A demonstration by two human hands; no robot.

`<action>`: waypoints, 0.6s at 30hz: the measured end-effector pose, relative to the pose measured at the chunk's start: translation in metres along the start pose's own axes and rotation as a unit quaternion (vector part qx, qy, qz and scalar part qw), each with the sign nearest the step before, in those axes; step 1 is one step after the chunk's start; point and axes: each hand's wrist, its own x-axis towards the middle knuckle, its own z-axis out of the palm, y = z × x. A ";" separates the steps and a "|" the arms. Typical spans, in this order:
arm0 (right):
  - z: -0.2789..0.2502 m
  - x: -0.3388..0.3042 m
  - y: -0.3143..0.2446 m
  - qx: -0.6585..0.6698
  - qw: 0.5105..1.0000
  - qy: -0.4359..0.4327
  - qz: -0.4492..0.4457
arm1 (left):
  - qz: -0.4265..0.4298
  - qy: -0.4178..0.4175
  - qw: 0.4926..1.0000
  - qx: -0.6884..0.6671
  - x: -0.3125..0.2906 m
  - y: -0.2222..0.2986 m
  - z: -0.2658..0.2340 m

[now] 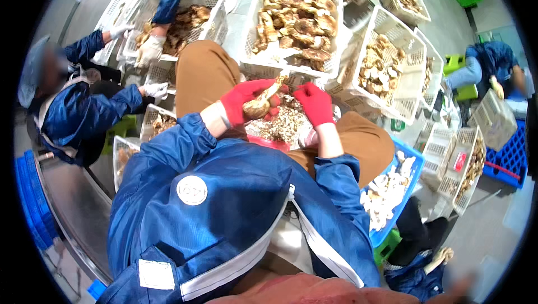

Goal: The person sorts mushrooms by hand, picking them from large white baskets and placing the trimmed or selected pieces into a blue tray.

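So the left hand [238, 104] in its red glove is wrapped around one brown mushroom [256, 109], fat end low, pale narrow end sticking up and away from the body. It's right over a heap of scraps [277, 120] in a red tub [268, 143] between the knees. Right hand [315, 105], same red glove, sits just beside it with the fingers curled in. Can't tell if it's pinching a small blade or nothing; the tips are too small and dark from up here.

Looks like cleaning or trimming to me. If so, I'd keep the left grip snug but soft, since that narrow end could probably snap if squeezed. Work in short strokes away from the left fingers and turn the mushroom a bit at a time rather than twisting the wrist. Keep it low over the tub so bits drop in there, not into the white crate [340, 21] of mushrooms just ahead. And check the underside, dirt likely hides there.
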 end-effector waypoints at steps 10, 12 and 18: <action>-0.038 -0.017 -0.068 0.410 0.910 -0.070 0.006 | 0.070 0.150 0.971 0.173 -0.002 0.001 0.032; -0.037 -0.018 -0.084 0.392 0.915 -0.098 0.014 | 0.075 0.077 0.964 0.243 -0.001 0.006 0.021; -0.061 -0.015 -0.062 0.416 0.906 -0.050 0.061 | 0.024 0.036 0.969 0.244 0.026 0.013 0.029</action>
